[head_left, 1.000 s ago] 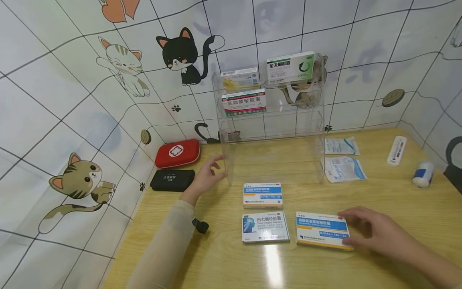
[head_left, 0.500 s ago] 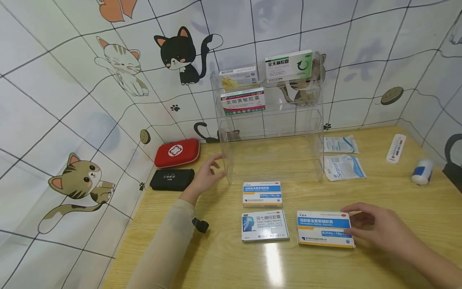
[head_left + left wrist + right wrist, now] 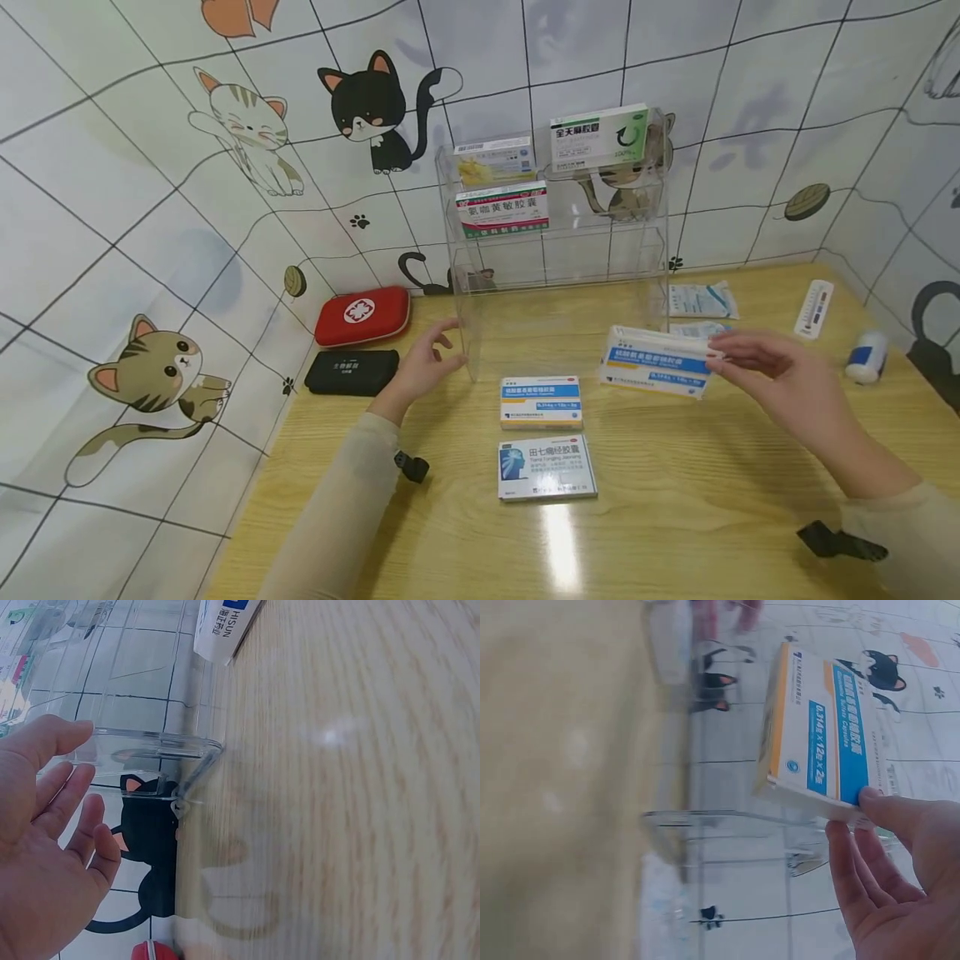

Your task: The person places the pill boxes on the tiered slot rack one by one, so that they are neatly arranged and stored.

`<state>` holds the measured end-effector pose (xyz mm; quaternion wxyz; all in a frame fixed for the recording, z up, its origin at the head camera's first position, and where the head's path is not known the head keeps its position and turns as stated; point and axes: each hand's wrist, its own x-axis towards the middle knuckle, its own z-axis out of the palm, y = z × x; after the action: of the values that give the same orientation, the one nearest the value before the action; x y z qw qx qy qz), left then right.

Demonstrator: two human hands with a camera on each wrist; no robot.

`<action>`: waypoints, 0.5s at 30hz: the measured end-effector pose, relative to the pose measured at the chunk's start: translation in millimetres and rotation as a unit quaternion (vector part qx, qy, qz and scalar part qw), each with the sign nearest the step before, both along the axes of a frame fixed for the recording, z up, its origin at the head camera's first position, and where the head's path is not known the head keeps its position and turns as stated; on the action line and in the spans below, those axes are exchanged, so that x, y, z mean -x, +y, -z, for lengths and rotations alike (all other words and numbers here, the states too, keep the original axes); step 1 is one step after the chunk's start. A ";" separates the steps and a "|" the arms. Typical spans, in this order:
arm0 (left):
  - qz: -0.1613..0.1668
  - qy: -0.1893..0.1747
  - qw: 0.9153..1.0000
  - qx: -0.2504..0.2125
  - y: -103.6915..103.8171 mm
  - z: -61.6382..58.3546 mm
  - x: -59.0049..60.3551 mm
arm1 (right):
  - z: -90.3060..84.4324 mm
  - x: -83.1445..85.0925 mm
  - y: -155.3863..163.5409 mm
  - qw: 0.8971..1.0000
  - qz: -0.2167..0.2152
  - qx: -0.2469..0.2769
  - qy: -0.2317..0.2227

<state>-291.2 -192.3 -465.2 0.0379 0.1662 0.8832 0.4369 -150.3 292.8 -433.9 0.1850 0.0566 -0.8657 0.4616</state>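
Observation:
My right hand (image 3: 718, 355) pinches a white-and-blue medicine box (image 3: 654, 372) by its right end and holds it above the table, in front of the clear acrylic rack (image 3: 660, 250). In the right wrist view the box (image 3: 821, 735) sits between thumb and fingers (image 3: 855, 862). My left hand (image 3: 444, 348) rests with relaxed fingers against the rack's left front edge (image 3: 150, 746). Two more boxes lie flat on the table: a blue-striped one (image 3: 541, 402) and a white one (image 3: 546, 467). The rack's upper shelves hold three boxes (image 3: 598, 136), (image 3: 497, 160), (image 3: 502, 208).
A red first-aid pouch (image 3: 362, 315) and a black case (image 3: 352, 372) lie left of the rack by the wall. Gauze packets (image 3: 702, 300), a thermometer card (image 3: 816, 308) and a small white-and-blue roll (image 3: 862, 358) lie to the right. The rack's lower shelves are bare.
My right hand has picked the blue-striped box up off the table and carried it up and away, toward the rack. The left hand has stayed at the rack's edge.

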 end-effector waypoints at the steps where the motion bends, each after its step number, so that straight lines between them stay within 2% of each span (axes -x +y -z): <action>1: 0.001 0.000 1.000 0.000 0.2 -0.4 -0.2 | -6.6 7.1 -1.4 1.000 0.006 0.006 0.004; 6: 0.004 -0.003 1.000 0.001 1.2 -1.8 -2.0 | -43.9 41.6 -9.3 0.999 0.025 0.035 0.022; 13: 0.004 -0.008 1.000 -0.001 0.8 -1.7 -1.8 | -96.2 83.2 -24.7 0.993 0.027 0.113 0.019; 15: 0.004 -0.007 1.000 -0.003 0.3 -1.6 -0.8 | -111.1 94.6 -30.5 0.992 0.025 0.123 0.031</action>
<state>-290.4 -191.9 -463.6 0.0458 0.1668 0.8811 0.4402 -244.9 262.3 -322.8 0.2290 0.0261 -0.7973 0.5578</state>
